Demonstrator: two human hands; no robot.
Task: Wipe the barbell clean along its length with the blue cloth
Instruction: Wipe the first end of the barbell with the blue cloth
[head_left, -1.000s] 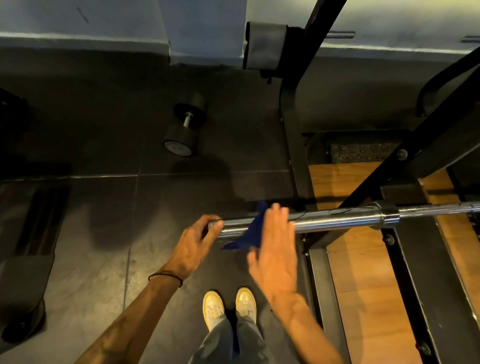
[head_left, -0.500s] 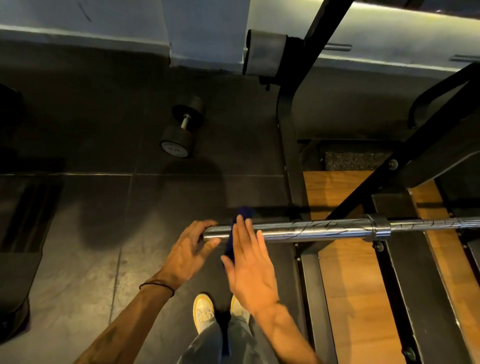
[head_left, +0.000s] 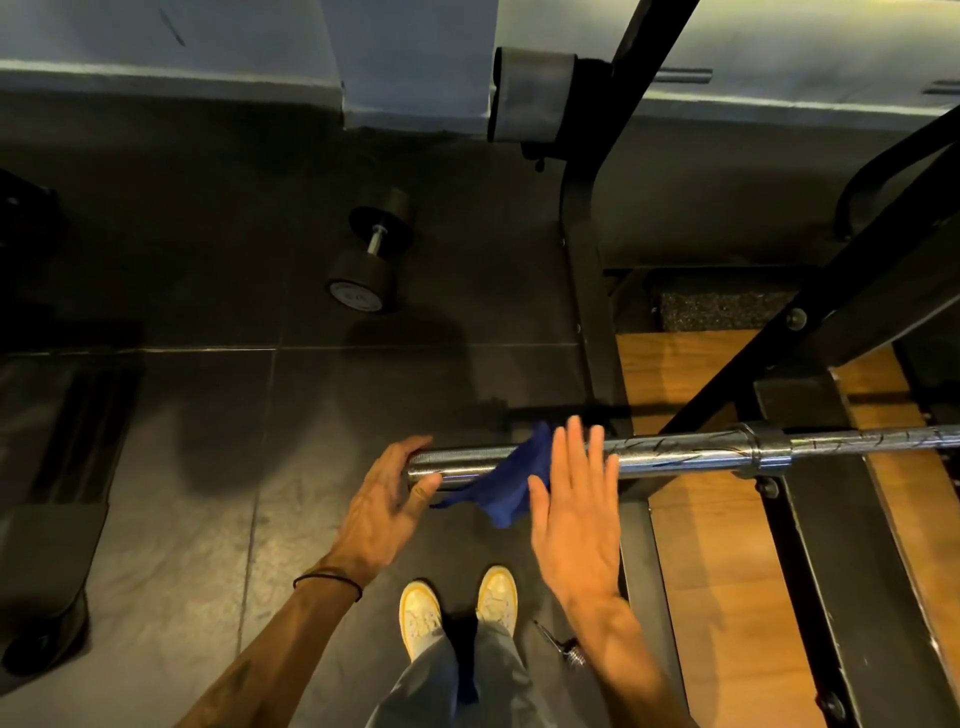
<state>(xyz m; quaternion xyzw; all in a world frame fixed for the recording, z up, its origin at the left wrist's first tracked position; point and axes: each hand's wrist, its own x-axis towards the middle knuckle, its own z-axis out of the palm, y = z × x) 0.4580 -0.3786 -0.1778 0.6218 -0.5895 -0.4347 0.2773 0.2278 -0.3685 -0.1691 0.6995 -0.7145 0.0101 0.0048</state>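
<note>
the barbell (head_left: 675, 453) runs level across the frame, its chrome sleeve end pointing toward the left, its shaft passing through the black rack (head_left: 587, 291) on the right. the left hand (head_left: 387, 491) cups the very end of the sleeve, fingers curled over the top and thumb tucked against the near side, wrist bent with a thin black band (head_left: 327, 579) round it and the forearm reaching up from the lower left. the blue cloth (head_left: 506, 483) is draped over the sleeve just beside that hand, one corner poking up behind the bar and the rest hanging down on the near side. the right hand (head_left: 574, 512) lies flat with fingers straight and spread, fingertips over the bar and the thumb side of the palm pressing the edge of the cloth, gripping nothing; its forearm comes up from the lower right. below, two pale yellow shoes (head_left: 457, 608) stand on the dark floor (head_left: 197, 415). a black dumbbell (head_left: 371, 260) lies on the floor well apart, farther away and to the left of the rack.
</note>
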